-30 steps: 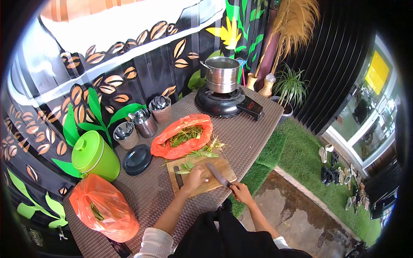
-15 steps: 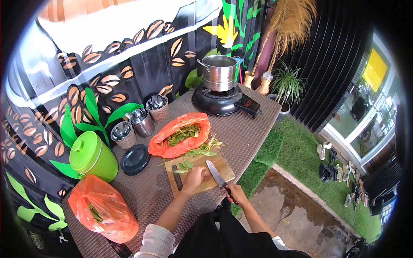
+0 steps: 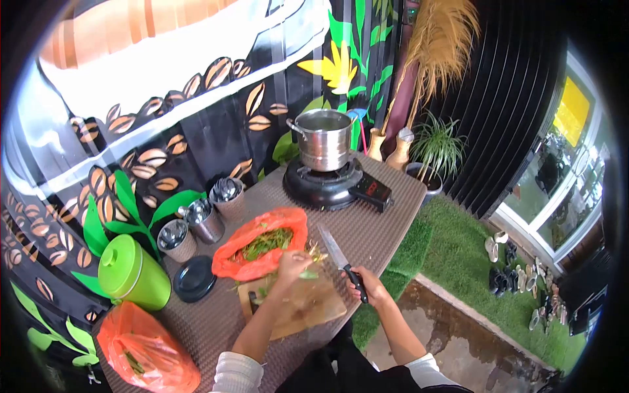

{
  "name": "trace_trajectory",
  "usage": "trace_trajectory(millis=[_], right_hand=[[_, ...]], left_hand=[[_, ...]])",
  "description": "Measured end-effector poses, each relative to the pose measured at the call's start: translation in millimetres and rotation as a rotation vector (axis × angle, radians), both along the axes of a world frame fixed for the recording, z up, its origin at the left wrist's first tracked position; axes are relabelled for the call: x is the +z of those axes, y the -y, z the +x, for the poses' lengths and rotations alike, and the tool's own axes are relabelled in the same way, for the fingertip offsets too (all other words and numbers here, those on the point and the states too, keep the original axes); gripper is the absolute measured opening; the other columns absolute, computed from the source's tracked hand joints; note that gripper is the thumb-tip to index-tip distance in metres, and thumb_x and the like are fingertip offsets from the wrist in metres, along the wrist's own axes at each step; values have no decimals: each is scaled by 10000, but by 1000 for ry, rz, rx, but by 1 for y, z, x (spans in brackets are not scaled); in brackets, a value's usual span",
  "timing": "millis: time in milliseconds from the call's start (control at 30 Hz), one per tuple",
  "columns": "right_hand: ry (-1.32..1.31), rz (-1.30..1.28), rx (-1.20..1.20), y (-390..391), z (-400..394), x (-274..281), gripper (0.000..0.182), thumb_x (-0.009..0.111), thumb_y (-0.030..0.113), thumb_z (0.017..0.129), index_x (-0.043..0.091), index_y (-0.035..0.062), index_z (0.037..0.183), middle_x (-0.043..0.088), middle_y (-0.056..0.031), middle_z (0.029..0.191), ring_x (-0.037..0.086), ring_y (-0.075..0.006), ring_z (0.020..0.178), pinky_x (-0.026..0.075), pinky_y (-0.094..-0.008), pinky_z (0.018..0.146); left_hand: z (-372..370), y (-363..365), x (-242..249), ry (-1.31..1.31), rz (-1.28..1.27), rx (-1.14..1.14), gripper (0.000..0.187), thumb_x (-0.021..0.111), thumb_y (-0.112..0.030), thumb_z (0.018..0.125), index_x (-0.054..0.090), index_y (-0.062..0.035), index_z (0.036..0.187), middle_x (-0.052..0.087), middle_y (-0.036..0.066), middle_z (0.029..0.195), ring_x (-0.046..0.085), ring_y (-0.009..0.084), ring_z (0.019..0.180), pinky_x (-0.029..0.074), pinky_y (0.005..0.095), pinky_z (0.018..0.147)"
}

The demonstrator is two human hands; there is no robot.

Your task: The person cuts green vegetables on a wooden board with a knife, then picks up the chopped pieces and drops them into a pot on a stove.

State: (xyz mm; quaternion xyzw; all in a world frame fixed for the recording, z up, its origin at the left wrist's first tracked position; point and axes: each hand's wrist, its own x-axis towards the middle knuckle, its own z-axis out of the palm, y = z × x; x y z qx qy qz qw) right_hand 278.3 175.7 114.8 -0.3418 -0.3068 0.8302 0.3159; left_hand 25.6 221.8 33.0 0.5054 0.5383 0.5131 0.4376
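Note:
My right hand (image 3: pixel 368 286) is wrapped round the black handle of a knife (image 3: pixel 337 251), whose blade points up and to the left over the table. My left hand (image 3: pixel 294 264) is closed at the front edge of an open orange bag (image 3: pixel 226 257) holding green leaves (image 3: pixel 263 245); what its fingers grip, if anything, is too small to make out. Below it lies a wooden cutting board (image 3: pixel 314 302) with a few leaves at its left. Pale stems (image 3: pixel 316 253) rest between the bag and the knife.
A steel pot (image 3: pixel 324 145) sits on a black gas stove (image 3: pixel 321 190) at the back. Along the left stand cutlery cups (image 3: pixel 177 241), dark plates (image 3: pixel 194 279), a green container (image 3: pixel 134 274) and a second orange bag (image 3: pixel 147 350). The table edge (image 3: pixel 393 245) runs along the right.
My left hand has moved from the cutting board to the orange bag's front edge. The knife has been lifted off the board toward the right. The whole view has shifted slightly.

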Motion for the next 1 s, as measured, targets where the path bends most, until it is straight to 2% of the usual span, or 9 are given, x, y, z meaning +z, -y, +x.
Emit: trace_trajectory(millis=[100,300,367,433,567,733,800,867,1000], right_hand=[[5,77,-7,-78,10,42,333,318,271,945,506,-1,985,429,-10,557,367,-104,384,323,-250,361],[-37,298,-71,-255,12,127,309,371,260,940,507,-12,996,439,-33,584,397,-120,411,334,-268,376],[-2,359,-92,-307,6,142,291,379,240,938,511,-18,972,450,-43,595,415,-129,422,342,-274,382],[41,373,-115,-350,-1,146,270,386,209,935,523,-23,924,458,-43,593,418,-136,419,346,-280,378],[177,502,-81,-400,-1,129,271,400,229,945,531,-5,906,471,-32,586,435,-116,431,353,-259,375],[127,445,-25,-398,31,122,289,398,235,951,533,-19,922,477,-38,584,419,-107,412,322,-240,342],[163,407,4,-385,51,124,298,401,231,948,537,-33,936,475,-40,578,406,-104,394,324,-241,340],[176,417,16,-371,73,121,300,401,227,947,538,-40,940,474,-41,573,400,-103,386,322,-242,338],[232,420,-47,-341,106,111,305,401,216,941,537,-57,950,466,-42,561,392,-105,369,317,-243,333]], left_hand=[[14,-79,90,137,181,-83,89,622,-15,767,655,-8,850,662,47,762,577,75,608,446,208,510],[48,-270,216,270,404,172,113,641,10,762,682,23,867,677,67,774,628,107,653,490,213,571],[52,-323,222,258,438,229,94,657,20,743,690,22,831,684,85,749,644,125,652,501,224,580],[53,-362,222,-148,455,388,123,684,20,696,698,19,818,693,120,766,670,157,687,519,241,628],[60,-377,228,-413,455,393,175,670,32,656,700,4,826,687,154,796,678,193,706,528,272,672],[59,-401,207,-380,549,399,139,622,39,706,693,13,822,687,155,821,683,200,722,529,267,655],[63,-401,209,-156,445,297,181,564,69,720,692,16,836,687,158,826,684,210,754,535,282,668],[65,-393,216,-258,381,280,198,545,77,731,693,14,846,682,172,841,685,230,757,539,303,679],[65,-387,214,-673,639,350,140,606,2,748,699,-17,851,673,178,825,673,275,700,529,328,650]])
